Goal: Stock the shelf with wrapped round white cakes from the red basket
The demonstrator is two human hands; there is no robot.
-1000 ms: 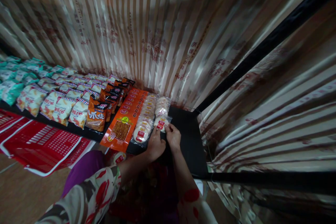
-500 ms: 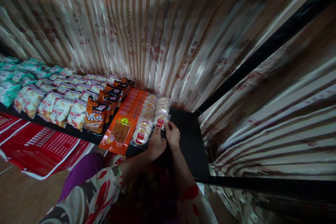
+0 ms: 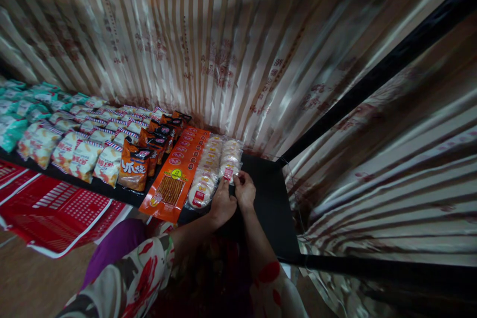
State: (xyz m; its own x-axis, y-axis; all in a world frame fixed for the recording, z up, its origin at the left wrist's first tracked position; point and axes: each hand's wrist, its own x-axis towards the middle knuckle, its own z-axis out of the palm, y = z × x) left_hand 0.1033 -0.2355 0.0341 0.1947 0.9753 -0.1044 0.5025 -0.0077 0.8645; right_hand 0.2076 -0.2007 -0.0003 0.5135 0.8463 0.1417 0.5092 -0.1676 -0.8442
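Note:
Both hands meet at the front of the right-hand row of round, pale crackers in clear wrappers (image 3: 231, 151). My left hand (image 3: 222, 204) pinches the near edge of the front cracker packet (image 3: 228, 172), which has a red label. My right hand (image 3: 245, 191) grips the same packet at its right side with thumb and fingers. Just left lies a second row of the same packets (image 3: 199, 194), overlapping front to back. Beside that row is a flat orange packet (image 3: 167, 196) with brown sticks showing through its window.
Orange and black snack bags (image 3: 133, 166), white bags (image 3: 106, 163) and green bags (image 3: 13, 131) fill the black shelf (image 3: 269, 198) leftward. Red baskets (image 3: 70, 208) stand below. A striped curtain (image 3: 223, 35) hangs behind; a black post (image 3: 372, 74) slants at the right.
Hands and front packet are almost where they were, still together at the right-hand row. The view has shifted very slightly.

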